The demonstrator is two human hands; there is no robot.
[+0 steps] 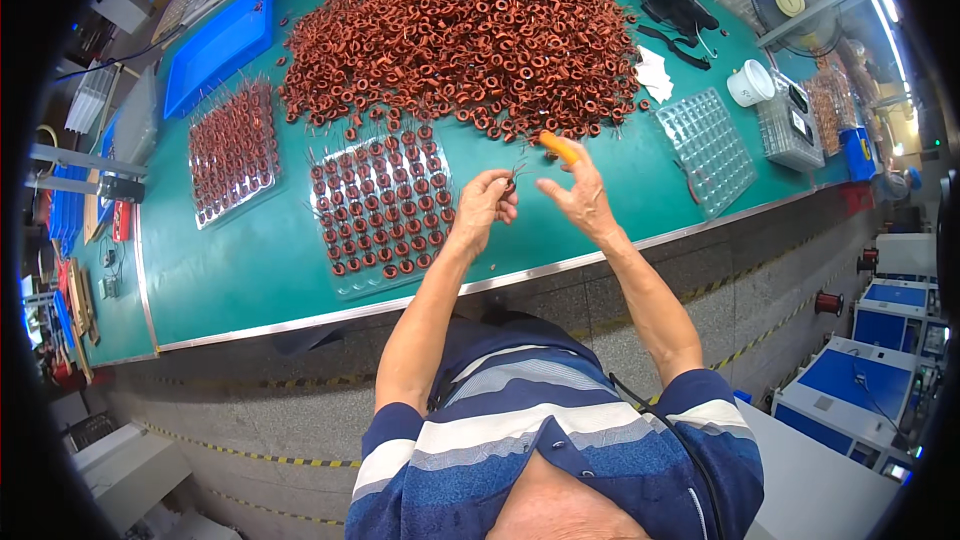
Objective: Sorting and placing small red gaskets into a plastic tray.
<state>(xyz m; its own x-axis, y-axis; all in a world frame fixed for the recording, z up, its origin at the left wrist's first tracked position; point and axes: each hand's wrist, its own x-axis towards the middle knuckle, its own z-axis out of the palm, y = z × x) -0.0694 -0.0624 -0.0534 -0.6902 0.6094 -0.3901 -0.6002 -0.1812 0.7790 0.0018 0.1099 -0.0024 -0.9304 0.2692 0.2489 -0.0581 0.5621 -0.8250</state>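
My left hand [485,202] pinches one copper coil [514,176] by its leads above the green bench [250,270]; my right hand [578,195] is spread open, its orange-capped finger raised, gripping nothing; two trays [380,202] look loaded (the near one almost full), one clear tray [708,145] is empty; the heap [465,40] is too many to count.

Rust-red copper coils [465,40] heaped on a green mat [260,260]; blue tray [220,45]; blue, grey and white striped shirt [540,420]; orange fingertip cover [558,147].

Small copper coil [513,176], wire leads up, pinched above table.
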